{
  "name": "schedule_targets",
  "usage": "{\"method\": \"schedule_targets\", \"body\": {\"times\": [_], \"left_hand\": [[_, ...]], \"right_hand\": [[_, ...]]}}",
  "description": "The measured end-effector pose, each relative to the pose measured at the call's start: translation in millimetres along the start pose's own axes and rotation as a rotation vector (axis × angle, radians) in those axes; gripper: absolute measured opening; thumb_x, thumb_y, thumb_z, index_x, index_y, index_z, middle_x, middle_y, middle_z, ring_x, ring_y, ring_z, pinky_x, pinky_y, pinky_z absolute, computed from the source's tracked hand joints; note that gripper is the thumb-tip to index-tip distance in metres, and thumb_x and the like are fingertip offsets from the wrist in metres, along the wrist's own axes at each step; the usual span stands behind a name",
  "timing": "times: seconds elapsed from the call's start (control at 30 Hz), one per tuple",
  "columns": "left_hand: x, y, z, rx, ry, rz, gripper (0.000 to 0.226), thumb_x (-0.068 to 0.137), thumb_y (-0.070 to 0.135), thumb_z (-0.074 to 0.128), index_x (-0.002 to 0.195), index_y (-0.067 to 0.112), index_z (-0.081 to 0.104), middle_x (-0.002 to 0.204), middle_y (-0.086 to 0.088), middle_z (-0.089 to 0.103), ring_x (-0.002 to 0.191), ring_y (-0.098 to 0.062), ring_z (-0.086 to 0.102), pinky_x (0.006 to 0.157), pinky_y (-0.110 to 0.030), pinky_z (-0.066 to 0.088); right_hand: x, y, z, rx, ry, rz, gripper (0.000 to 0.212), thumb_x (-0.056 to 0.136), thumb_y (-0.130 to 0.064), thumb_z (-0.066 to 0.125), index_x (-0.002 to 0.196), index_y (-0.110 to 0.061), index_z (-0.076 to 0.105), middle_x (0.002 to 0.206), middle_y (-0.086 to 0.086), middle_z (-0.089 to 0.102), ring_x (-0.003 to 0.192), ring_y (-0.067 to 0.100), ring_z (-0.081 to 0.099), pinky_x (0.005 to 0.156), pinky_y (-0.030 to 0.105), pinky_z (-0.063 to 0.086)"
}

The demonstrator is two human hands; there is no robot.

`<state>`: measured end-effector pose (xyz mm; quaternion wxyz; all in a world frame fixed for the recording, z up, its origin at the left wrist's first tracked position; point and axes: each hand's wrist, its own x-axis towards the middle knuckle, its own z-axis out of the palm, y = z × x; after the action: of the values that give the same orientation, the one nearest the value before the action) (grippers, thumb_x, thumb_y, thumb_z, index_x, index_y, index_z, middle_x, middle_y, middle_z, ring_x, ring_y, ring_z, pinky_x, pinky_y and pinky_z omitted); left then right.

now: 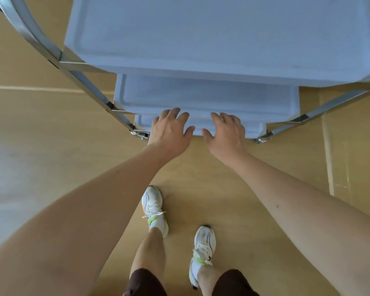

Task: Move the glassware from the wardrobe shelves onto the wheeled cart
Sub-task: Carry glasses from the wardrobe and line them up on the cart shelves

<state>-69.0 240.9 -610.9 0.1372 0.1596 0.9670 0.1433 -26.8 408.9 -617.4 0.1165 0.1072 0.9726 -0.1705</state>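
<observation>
The wheeled cart (201,67) stands right in front of me, seen from above: three pale blue-white trays stacked in a chrome frame, and the parts of the trays I can see hold nothing. My left hand (170,130) and my right hand (225,131) reach forward side by side, palms down, fingers spread and relaxed, in front of the lower trays' near edges. Neither hand holds anything. No glassware and no wardrobe are in view.
The chrome handle bar (30,39) curves up at the left, and a frame leg (320,110) runs out at the right. Castors (140,134) sit at the near corners. Tan wooden floor lies all around. My feet in white sneakers (155,210) stand just behind the cart.
</observation>
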Motion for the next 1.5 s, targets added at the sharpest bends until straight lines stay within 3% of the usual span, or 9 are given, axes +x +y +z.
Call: {"method": "schedule_targets", "body": {"times": [0.13, 0.33, 0.67, 0.87, 1.13, 1.5], "left_hand": [[-37.4, 27.9, -33.8, 0.012, -0.015, -0.002, 0.049, 0.102, 0.043, 0.051, 0.142, 0.017, 0.052, 0.155, -0.012, 0.043, 0.143, -0.031, 0.034, 0.111, -0.048, 0.03], [-64.3, 78.3, -107.5, 0.089, -0.037, 0.06, 0.052, 0.103, 0.047, 0.046, 0.148, 0.021, 0.044, 0.162, -0.009, 0.031, 0.148, -0.027, 0.024, 0.115, -0.046, 0.026], [-45.6, 215.2, -268.7, 0.084, 0.176, 0.3, 0.056, 0.102, 0.048, 0.047, 0.151, 0.022, 0.04, 0.162, -0.008, 0.03, 0.149, -0.029, 0.023, 0.116, -0.047, 0.027], [-20.6, 298.6, -367.2, 0.074, 0.326, 0.527, 0.055, 0.101, 0.047, 0.05, 0.15, 0.022, 0.042, 0.16, -0.008, 0.034, 0.148, -0.03, 0.026, 0.115, -0.049, 0.029], [-19.0, 425.8, -480.1, -0.036, 0.486, 0.859, 0.057, 0.101, 0.046, 0.051, 0.15, 0.019, 0.043, 0.158, -0.012, 0.038, 0.147, -0.032, 0.03, 0.114, -0.049, 0.033], [-60.1, 572.0, -529.3, -0.204, 0.483, 1.268, 0.058, 0.1, 0.046, 0.053, 0.15, 0.02, 0.044, 0.158, -0.01, 0.037, 0.147, -0.031, 0.028, 0.115, -0.05, 0.034]], "right_hand": [[-36.7, -4.3, -46.0, 0.037, -0.003, -0.001, 0.056, 0.101, -0.046, 0.053, 0.148, -0.015, 0.045, 0.148, 0.009, 0.05, 0.137, 0.035, 0.038, 0.107, 0.048, 0.035], [-86.9, -3.0, -135.7, 0.073, 0.024, 0.038, 0.058, 0.103, -0.045, 0.048, 0.152, -0.016, 0.038, 0.155, 0.007, 0.041, 0.142, 0.032, 0.031, 0.114, 0.046, 0.03], [-119.7, 5.9, -326.6, 0.013, 0.336, 0.093, 0.062, 0.103, -0.049, 0.045, 0.155, -0.016, 0.033, 0.158, 0.009, 0.038, 0.143, 0.032, 0.032, 0.113, 0.045, 0.033], [-133.8, 14.0, -434.6, -0.046, 0.567, 0.179, 0.059, 0.103, -0.049, 0.045, 0.152, -0.019, 0.036, 0.153, 0.008, 0.043, 0.139, 0.032, 0.036, 0.111, 0.043, 0.033], [-191.6, 43.1, -578.1, -0.118, 0.852, 0.401, 0.063, 0.103, -0.048, 0.046, 0.156, -0.018, 0.031, 0.161, 0.01, 0.032, 0.147, 0.032, 0.026, 0.116, 0.045, 0.029], [-297.9, 77.9, -669.1, -0.234, 1.121, 0.685, 0.063, 0.101, -0.048, 0.048, 0.155, -0.018, 0.033, 0.158, 0.007, 0.036, 0.145, 0.03, 0.028, 0.117, 0.044, 0.029]]}}
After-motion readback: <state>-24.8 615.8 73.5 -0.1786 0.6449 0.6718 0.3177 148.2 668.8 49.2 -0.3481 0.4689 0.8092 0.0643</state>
